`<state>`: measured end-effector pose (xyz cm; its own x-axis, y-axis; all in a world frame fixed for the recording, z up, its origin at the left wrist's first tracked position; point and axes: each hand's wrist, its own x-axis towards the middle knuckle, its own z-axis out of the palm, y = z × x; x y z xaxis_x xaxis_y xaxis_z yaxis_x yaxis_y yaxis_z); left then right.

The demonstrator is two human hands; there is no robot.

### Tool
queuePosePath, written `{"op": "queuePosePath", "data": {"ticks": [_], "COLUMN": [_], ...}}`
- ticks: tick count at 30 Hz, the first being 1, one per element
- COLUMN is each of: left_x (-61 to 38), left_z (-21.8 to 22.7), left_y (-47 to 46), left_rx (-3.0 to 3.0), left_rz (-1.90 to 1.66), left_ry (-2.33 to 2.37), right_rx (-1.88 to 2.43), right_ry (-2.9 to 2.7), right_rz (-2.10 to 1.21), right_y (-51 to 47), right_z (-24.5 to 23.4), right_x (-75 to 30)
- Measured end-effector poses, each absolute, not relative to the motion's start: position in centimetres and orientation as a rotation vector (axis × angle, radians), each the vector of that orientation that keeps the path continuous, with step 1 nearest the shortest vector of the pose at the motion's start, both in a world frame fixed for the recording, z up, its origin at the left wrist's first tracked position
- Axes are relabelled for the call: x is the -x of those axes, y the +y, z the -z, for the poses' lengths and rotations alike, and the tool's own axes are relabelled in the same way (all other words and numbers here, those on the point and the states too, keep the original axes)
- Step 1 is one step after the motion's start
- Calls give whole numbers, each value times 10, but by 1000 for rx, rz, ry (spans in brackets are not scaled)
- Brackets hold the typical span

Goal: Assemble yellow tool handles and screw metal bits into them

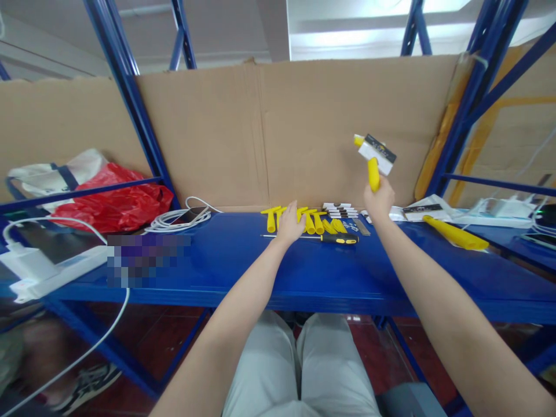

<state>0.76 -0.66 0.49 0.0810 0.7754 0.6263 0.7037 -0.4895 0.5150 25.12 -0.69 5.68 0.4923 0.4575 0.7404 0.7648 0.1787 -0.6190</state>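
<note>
My right hand (379,200) is raised in front of the cardboard, fingers wrapped round a yellow-handled scraper (373,174). A black-and-white printed sleeve (377,154) covers its head. Low over the shelf, my left hand (291,223) has its fingers stretched out across a row of yellow handles (309,221), hiding part of the row. Whether it touches them I cannot tell. Just in front lies a screwdriver (339,238) with a black and yellow grip. Small yellow pieces (337,226), a flat metal blade (361,226) and stacked printed sleeves (339,207) lie to the right.
The blue shelf (234,263) has blue uprights and a cardboard back (208,127). At left are a red plastic bag (124,200), a coiled white cable (178,220) and a power strip (65,272). At right lies a long yellow object (456,233) near a printed packet (423,209).
</note>
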Motion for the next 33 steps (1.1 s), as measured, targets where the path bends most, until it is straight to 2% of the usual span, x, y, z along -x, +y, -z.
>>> {"op": "queuePosePath", "data": {"ticks": [3,11,16,24,33], "left_x": [-8,-14,-19,-14,-17], "left_z": [-1,-1,0,-5,-4], "left_y": [-2,1,1,10,10], "left_rx": [-2206,-1975,-1893,-1445,-1366], "left_rz": [-1462,-1467,-1490,-1727,-1783], "left_ry": [1433,1275,1241,1367,1309], "right_rx": [1299,1563,1602,1645,1600], "right_ry": [-1379,-1873,-1993,-2019,-2032], "right_rz": [316,224,172,143,173], "right_y": [1,-27,-35,-39,-31], "right_z": [-42,-25,-31,-33,-26], "right_x": [-222,-197,-193,-183,-186]}}
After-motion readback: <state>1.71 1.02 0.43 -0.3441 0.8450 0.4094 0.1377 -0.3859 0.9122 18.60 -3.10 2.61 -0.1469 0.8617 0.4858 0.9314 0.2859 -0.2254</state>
